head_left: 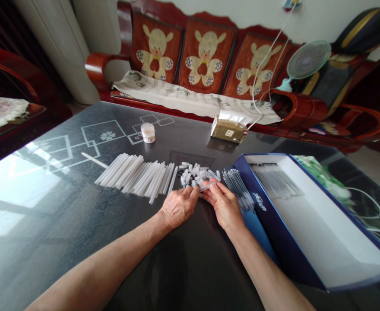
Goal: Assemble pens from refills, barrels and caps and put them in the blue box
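My left hand (pixel 181 205) is closed, with its fingertips at one end of a translucent pen (pixel 207 187). At the other end, my right hand (pixel 223 202) pinches the same pen between thumb and fingers. The fingers partly cover it. Just beyond my hands lies a loose pile of clear and black pen caps (pixel 194 171). Left of that pile, frosted pen barrels (pixel 134 175) lie side by side on the table. Thin dark-filled pen refills (pixel 238 188) lie in a bundle to the right of my right hand, against the box.
A blue box (pixel 332 242) with a white inside stands at right, holding a row of finished-looking pens (pixel 276 179). A paper cup (pixel 148 133) and a tissue pack (pixel 229 128) stand farther back on the dark glossy table (pixel 138 272). A green plastic package (pixel 322 177) lies beyond the box.
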Demonstrator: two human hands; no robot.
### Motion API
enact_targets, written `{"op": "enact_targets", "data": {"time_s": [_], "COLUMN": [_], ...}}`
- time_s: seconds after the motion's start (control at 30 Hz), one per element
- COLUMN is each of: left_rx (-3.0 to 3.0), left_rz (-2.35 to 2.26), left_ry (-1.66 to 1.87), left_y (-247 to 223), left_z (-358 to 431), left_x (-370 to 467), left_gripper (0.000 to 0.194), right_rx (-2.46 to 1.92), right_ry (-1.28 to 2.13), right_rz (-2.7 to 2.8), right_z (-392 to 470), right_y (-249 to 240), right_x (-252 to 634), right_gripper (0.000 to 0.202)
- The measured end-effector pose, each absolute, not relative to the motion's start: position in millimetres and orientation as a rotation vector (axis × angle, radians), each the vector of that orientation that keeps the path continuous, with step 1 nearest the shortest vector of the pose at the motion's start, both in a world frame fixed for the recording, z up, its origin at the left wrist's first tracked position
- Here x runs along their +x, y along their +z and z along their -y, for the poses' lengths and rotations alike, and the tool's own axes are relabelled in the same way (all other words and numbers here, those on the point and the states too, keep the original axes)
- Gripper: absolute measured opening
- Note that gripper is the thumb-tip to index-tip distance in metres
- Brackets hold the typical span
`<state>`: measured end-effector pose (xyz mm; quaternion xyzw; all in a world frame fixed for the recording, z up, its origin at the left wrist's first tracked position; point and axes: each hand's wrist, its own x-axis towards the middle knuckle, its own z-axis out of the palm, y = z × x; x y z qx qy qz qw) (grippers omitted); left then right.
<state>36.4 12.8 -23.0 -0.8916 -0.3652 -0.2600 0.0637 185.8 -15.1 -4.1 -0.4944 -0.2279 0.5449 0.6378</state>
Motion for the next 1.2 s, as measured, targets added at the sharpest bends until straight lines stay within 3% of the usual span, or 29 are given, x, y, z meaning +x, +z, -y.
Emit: {"op": "enact_targets", "data": {"time_s": [0.33,0.47,0.6,0.77,1.0,1.2], "left_rx": [-2.637,-2.636,-2.651,-2.745,-2.8,-2.851], "left_rz": [1.097,1.045,0.961,0.875,0.812,0.769], "left_ry": [-0.864,-0.963,-1.077,-1.156,-1.396,-1.383], "left_y": [-20.4,-14.5,-13.7,-16.7,-17.4,-18.9], "left_z": [-16.8,-20.0,-21.3,-21.4,-20.1,-21.6], "left_x": [35.9,34.5,32.9,31.6,29.9,30.2], "left_gripper": [0.018,0.021,0.021,0.018,0.012,0.01], "right_rx": [-1.145,-1.276,-1.396,-1.397,-1.194,-1.161], "right_ry": [1.095,0.885,0.614,0.503,1.244,1.229], "right_rz": [0.706,1.12,1.656,2.052,1.204,0.955], "right_z": [13.4,15.7,18.4,22.2,33.6,40.1], "right_y": [-7.6,4.6,29.1,54.3,41.2,17.4], "right_x": [182.6,191.6,203.5,213.8,208.8,194.2], "right_gripper": [0.037,0.033,0.009,0.016,0.031,0.023]}}
